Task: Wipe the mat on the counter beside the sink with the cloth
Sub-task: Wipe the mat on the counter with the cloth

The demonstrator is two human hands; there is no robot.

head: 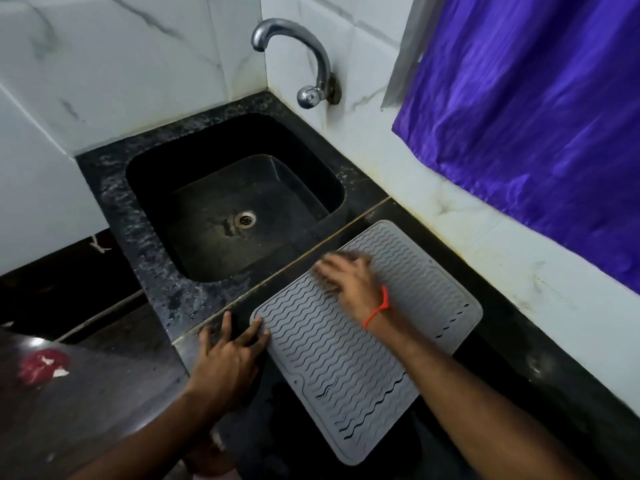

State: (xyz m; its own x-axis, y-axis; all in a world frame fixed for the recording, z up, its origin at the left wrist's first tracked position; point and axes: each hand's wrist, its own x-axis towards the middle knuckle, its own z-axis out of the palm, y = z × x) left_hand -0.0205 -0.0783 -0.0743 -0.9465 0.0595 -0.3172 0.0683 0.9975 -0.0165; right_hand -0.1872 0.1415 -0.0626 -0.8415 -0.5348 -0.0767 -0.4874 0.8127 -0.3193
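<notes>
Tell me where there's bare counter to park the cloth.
Bare black stone counter runs between the grey ribbed mat and the white tiled wall. The mat's near half is free too. Crowded: its far end under the right hand, and its left corner by the left hand.
</notes>
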